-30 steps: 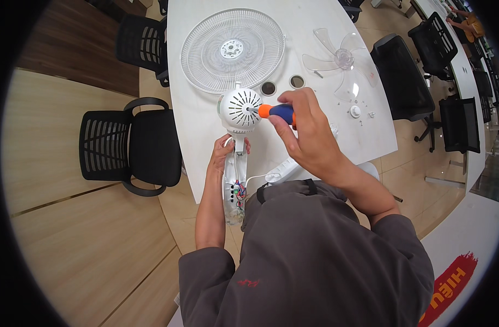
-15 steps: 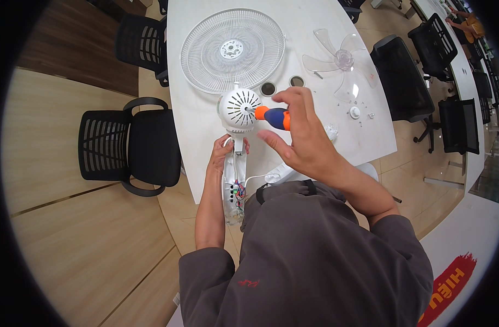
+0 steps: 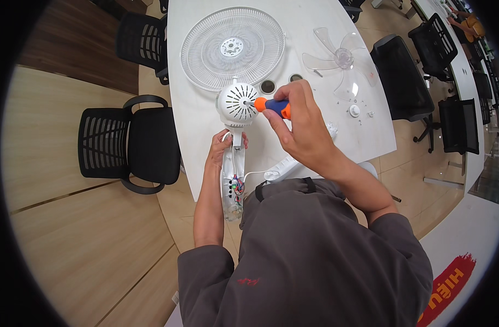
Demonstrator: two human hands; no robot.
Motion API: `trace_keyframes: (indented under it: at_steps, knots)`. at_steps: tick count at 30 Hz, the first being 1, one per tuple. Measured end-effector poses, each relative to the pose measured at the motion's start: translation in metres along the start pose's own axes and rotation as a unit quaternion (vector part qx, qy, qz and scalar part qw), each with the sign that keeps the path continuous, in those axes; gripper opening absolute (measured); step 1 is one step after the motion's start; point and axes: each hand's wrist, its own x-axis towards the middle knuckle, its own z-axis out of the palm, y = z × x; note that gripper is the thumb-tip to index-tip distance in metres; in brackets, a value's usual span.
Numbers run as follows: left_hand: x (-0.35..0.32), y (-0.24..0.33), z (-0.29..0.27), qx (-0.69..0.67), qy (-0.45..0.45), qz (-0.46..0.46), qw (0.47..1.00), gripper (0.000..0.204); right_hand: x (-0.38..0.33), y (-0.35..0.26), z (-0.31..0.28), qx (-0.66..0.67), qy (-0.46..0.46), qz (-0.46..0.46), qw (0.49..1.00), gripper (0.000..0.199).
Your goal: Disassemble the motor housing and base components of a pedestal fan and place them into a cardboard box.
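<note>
From the head view, your right hand (image 3: 301, 128) is closed around an orange-and-blue screwdriver (image 3: 272, 105), its tip against the white fan motor housing (image 3: 237, 103) just left of it. Your left hand (image 3: 221, 150) grips the fan's white neck (image 3: 233, 174) below the housing. Beyond both hands lies the fan grille (image 3: 233, 48) on the white table (image 3: 195, 109).

The fan motor housing (image 3: 237, 104) is white and round, its slotted vented back facing up, standing over the near edge of the white table. Below it runs the white fan neck (image 3: 232, 180) — opened, with coloured wires showing inside. The screwdriver (image 3: 271, 104) has an orange and blue handle; it lies roughly level, its tip against the housing's right side.
</note>
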Motion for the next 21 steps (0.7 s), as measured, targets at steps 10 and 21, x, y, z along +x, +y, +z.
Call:
trace_keyframes:
  at_steps: [10,21]
  knots:
    - [0.0011,0.0006,-0.0009,-0.01,0.014,0.011,1.0,0.055,0.0026,-0.007,0.0015,-0.047,0.022,0.046,0.998,0.042]
    - [0.0011,-0.0014,-0.0093,-0.028,-0.022,-0.01,0.999,0.061,0.0058,-0.005,-0.0013,-0.023,0.01,-0.015,1.0,0.042]
